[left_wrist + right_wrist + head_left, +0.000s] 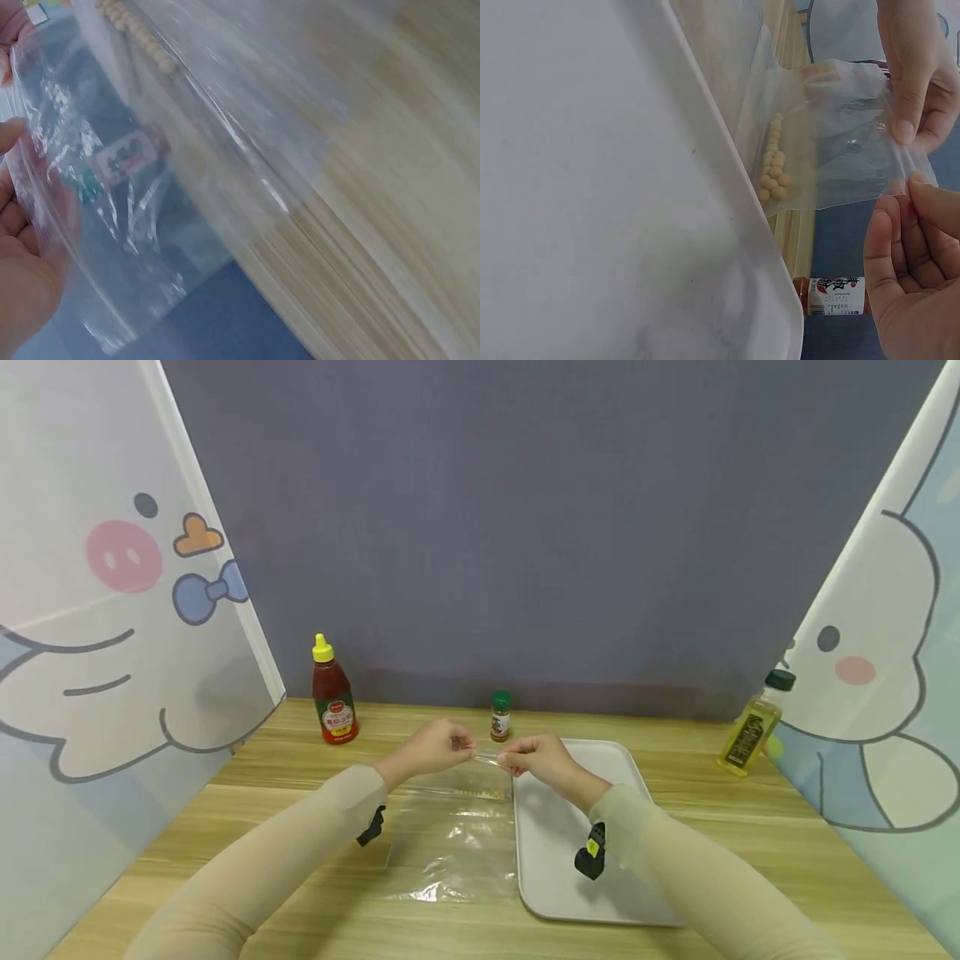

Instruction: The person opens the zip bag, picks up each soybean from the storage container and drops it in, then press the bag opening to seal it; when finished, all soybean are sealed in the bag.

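Note:
Both hands hold the top edge of a clear zip bag. My left hand pinches it on the left, and my right hand pinches it close beside, thumbs on the seal strip. The bag hangs upright above the table. Round pale-yellow beans lie in a row along its bottom. In the left wrist view the left hand holds the bag's edge, with the right hand partly cut off at the frame's corner. Flat on the table below lies more clear plastic, apparently another bag.
A white tray stands under the right forearm. Behind the hands is a small green-capped spice jar. A ketchup bottle stands at the back left, an oil bottle at the back right. A grey panel closes the table's far side.

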